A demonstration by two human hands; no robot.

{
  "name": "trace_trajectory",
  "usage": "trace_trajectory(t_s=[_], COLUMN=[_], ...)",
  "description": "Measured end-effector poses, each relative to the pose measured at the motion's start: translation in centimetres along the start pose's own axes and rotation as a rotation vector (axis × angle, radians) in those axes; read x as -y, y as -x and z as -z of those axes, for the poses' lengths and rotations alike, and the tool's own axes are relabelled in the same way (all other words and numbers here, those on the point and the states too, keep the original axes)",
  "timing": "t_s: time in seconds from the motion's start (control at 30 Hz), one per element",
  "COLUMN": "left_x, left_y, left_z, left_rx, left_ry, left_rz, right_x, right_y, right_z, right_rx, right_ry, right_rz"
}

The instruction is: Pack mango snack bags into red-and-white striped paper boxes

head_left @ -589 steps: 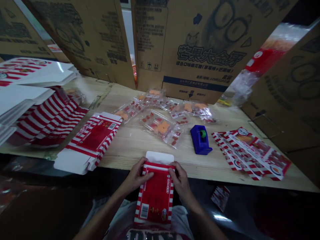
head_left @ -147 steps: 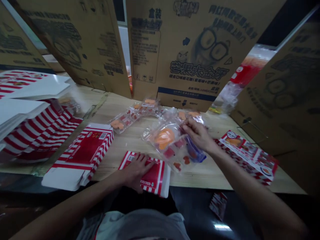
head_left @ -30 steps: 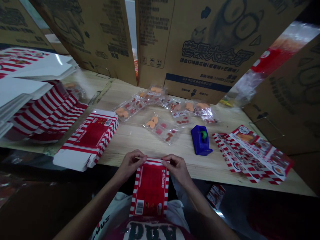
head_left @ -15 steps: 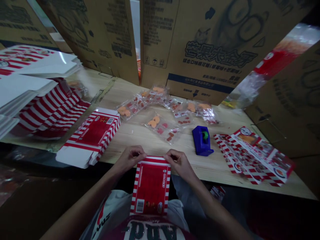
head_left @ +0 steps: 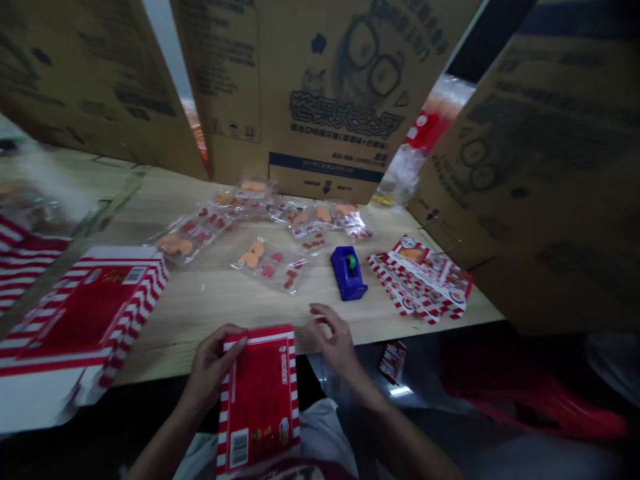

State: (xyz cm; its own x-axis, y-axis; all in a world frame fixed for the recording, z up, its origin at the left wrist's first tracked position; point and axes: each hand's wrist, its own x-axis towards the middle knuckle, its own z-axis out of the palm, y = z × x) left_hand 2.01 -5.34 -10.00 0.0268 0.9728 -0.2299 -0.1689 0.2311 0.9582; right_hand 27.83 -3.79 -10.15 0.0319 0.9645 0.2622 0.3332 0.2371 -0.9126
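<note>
At the table's front edge, a red-and-white striped box (head_left: 260,393) stands over my lap, its printed red panel with a barcode facing me. My left hand (head_left: 213,367) grips its upper left corner, thumb on the front. Off to the box's right, my right hand (head_left: 336,340) is apart from it, fingers loosely curled and spread, holding nothing. The nearest thing beyond that hand is a blue tape dispenser (head_left: 349,275) with a green roll core. Striped printed cards (head_left: 425,280) lie fanned to the dispenser's right.
Clear packets of orange and red pieces (head_left: 273,265) lie across the table's middle. A pile of flat striped boxes (head_left: 90,310) is at the left, overhanging the front edge. Large brown cartons (head_left: 320,107) wall off the back and right. A red object (head_left: 540,400) sits below right.
My right hand has let go of the box's upper right corner and moved away from it. My left hand still holds the box. The view has swung to the right.
</note>
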Motion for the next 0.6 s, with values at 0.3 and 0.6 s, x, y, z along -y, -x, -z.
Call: trace_trajectory(t_s=[0.3, 0.6], left_x=[-1.0, -1.5], left_y=[-0.4, -0.2], left_z=[-1.2, -1.6], left_rx=[-0.005, -0.004], left_ry=[0.032, -0.029], left_rz=[0.069, 0.06], right_x=[-5.7, -6.1], right_y=[-7.1, -7.7], right_z=[10.0, 8.6], right_rx=[-0.435, -0.514], right_ry=[0.116, -0.155], right_rz=[-0.254, -0.334])
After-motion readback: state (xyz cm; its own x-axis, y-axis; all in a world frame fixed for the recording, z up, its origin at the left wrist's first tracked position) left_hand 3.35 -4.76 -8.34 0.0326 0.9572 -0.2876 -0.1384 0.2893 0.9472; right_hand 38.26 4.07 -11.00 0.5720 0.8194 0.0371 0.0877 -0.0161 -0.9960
